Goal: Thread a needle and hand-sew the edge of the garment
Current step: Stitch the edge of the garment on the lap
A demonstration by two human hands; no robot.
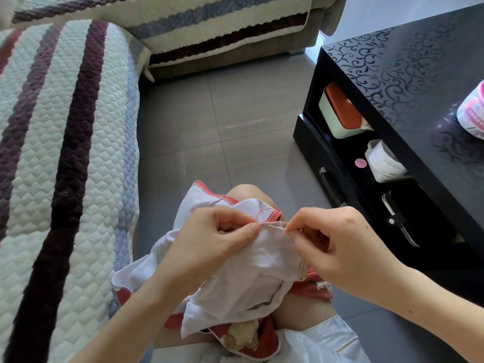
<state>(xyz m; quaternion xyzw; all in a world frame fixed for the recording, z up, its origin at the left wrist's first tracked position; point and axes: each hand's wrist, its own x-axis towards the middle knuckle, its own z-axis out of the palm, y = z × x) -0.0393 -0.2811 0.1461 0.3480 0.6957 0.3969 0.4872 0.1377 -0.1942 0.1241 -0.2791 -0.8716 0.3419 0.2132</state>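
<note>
The pale garment (248, 271) with coral-red trim lies bunched over the person's lap, one bare knee (243, 191) showing just beyond it above the grey tiled floor (222, 113). The left hand (217, 239) holds the cloth up, thumb and forefinger pinching the folded edge right where the stitch goes in. The right hand (337, 247) pinches the needle (276, 226) between thumb and forefinger; the needle lies along the hem, its tip at the left thumb. A loop of red thread (263, 212) curls up from that spot over the trimmed edge. To the person's left is a sofa under a quilted striped cover (65, 153). To the right stands a glossy black table (419, 87), with an orange-lidded box (340, 111) on its lower shelf.
</note>
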